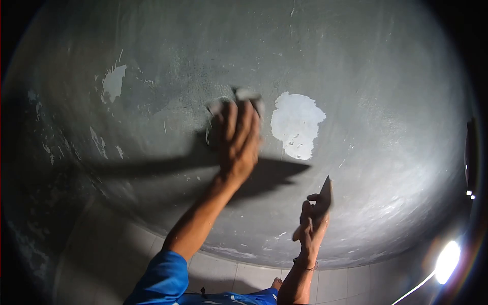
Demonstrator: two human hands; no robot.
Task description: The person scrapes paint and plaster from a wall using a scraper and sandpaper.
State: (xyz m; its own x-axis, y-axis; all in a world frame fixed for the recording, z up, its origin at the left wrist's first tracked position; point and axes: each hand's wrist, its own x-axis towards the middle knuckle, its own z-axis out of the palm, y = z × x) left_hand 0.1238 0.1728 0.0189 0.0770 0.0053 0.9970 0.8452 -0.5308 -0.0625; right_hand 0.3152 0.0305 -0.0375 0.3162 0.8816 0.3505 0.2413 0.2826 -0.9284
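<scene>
My left hand [239, 140] presses against the grey wall [366, 66], its fingers bent over a folded grey sheet [248, 94] with dark edges that looks like sandpaper. Motion blurs the fingers, and the palm hides most of the sheet. To the right of it, a large white patch [298, 124] with a ragged outline shows on the wall. Lower down, my right hand [312, 226] grips a scraper [325, 192], its thin blade pointing up and seen nearly edge-on. This blade stands below the white patch.
A smaller white patch [114, 83] and pale scrape marks [97, 142] lie on the wall at left. Pale floor tiles [333, 284] run along its foot, with a bare foot [276, 282] on them. A bright lamp [447, 262] with a white cable shines at lower right.
</scene>
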